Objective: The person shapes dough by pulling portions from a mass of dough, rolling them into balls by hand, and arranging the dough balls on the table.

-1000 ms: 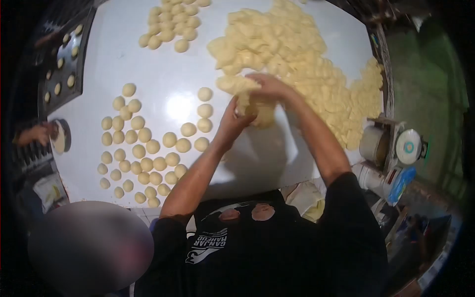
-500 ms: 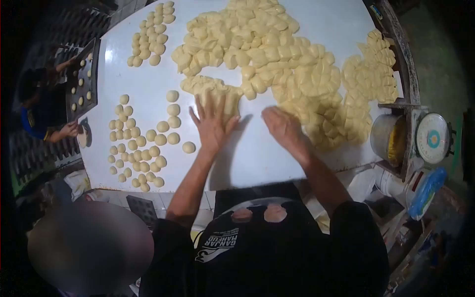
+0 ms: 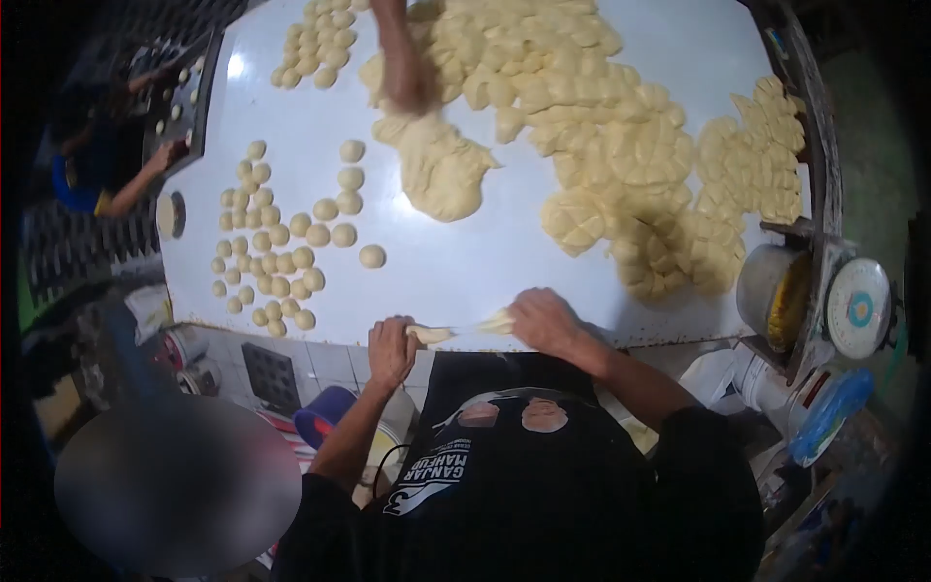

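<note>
My left hand (image 3: 392,351) is closed on a small strip of dough (image 3: 431,335) at the table's near edge. To its right, my right hand (image 3: 545,322) grips another pale dough piece (image 3: 497,322). A gap separates the two pieces, perhaps with a thin strand that is too faint to tell. Farther up the table (image 3: 456,276) lies a flattened dough sheet (image 3: 444,179). Beyond it and to the right spreads a large mass of cut dough (image 3: 601,121). Round dough balls (image 3: 279,235) sit in loose groups at the left.
Another person's hand (image 3: 407,82) reaches in from the far side over the dough. At the left, a co-worker's arm (image 3: 136,189) is beside a dark tray (image 3: 202,107) of dough balls. A metal pot (image 3: 761,286) and a dial scale (image 3: 859,306) stand at the right.
Both hands have come back from the dough sheet to the table's near edge and now grip dough. Another person's hand has entered from the far side. The left co-worker's hand has moved to the tray.
</note>
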A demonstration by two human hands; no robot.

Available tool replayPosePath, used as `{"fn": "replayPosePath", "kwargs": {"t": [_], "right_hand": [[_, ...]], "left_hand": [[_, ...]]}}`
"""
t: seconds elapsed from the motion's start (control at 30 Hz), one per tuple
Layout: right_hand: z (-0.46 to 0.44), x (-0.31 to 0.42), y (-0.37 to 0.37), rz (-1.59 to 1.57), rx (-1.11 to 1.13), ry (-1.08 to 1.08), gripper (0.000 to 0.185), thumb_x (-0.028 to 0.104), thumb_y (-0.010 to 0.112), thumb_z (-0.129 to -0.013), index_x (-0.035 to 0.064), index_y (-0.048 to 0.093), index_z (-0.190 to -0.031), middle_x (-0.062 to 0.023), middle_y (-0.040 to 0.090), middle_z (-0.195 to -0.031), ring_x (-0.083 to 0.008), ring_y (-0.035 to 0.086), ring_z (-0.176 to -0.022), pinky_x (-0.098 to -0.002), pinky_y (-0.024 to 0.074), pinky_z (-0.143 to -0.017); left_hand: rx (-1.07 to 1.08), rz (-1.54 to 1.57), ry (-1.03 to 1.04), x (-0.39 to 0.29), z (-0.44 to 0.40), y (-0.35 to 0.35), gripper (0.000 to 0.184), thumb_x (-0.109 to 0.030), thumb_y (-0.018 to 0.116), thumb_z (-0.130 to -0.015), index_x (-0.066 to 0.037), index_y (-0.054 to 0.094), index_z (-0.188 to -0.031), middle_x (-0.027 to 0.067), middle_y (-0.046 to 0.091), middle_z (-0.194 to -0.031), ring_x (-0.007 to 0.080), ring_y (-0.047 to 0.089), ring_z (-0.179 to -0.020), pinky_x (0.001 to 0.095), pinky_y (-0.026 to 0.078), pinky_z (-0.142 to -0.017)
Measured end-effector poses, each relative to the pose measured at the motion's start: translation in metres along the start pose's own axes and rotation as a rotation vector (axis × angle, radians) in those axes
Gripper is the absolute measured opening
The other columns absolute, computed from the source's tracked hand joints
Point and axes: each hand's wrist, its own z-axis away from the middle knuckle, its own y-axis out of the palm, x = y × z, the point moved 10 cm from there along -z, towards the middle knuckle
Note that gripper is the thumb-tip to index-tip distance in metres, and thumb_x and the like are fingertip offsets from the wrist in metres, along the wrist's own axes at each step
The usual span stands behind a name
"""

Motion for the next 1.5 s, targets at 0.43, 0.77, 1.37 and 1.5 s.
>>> {"fn": "replayPosePath", "kwargs": {"t": [0.43,0.77,1.37,1.5], "right_hand": [[0.003,0.002,0.08,0.118,0.107,0.149,0.035,0.027,0.087,-0.083,0.0064,0.064,-0.1,-0.0145,0.062,-0.103,-0.0354,0.062,-0.1,-0.0501,0.0507,-0.088],[-0.069,-0.008,0.029,0.229,-0.219,0.196,0.033,0.031,0.087,-0.083,0.0098,0.064,-0.092,-0.0124,0.063,-0.094,-0.0344,0.06,-0.088,-0.0513,0.0459,-0.079],[-0.059,-0.035,0.021,0.115,-0.123,0.121,0.031,0.035,0.087,-0.079,0.0126,0.067,-0.087,-0.0064,0.064,-0.1,-0.0277,0.062,-0.099,-0.0449,0.0481,-0.083],[-0.057,0.002,0.028,0.045,-0.181,0.11,0.03,0.031,0.086,-0.08,0.0118,0.064,-0.087,-0.0086,0.063,-0.096,-0.0313,0.061,-0.097,-0.0479,0.0463,-0.082]], "left_hand": [[0.106,0.056,0.251,-0.003,-0.064,0.024,0.013,-0.019,0.066,-0.096,-0.006,0.064,-0.101,0.0158,0.064,-0.108,0.0333,0.061,-0.104,0.0477,0.048,-0.089],[0.076,0.181,0.498,-0.048,-0.068,0.046,0.02,-0.027,0.071,-0.095,-0.01,0.069,-0.106,0.01,0.064,-0.104,0.0305,0.06,-0.104,0.0463,0.046,-0.089],[-0.051,0.09,0.225,-0.045,-0.094,0.037,0.019,-0.024,0.077,-0.092,-0.008,0.066,-0.094,0.0155,0.063,-0.1,0.0368,0.059,-0.092,0.0503,0.046,-0.082],[-0.173,0.353,0.251,-0.102,-0.051,0.052,0.02,-0.019,0.082,-0.089,-0.007,0.066,-0.094,0.0129,0.066,-0.095,0.0361,0.061,-0.09,0.0486,0.047,-0.084]]}}
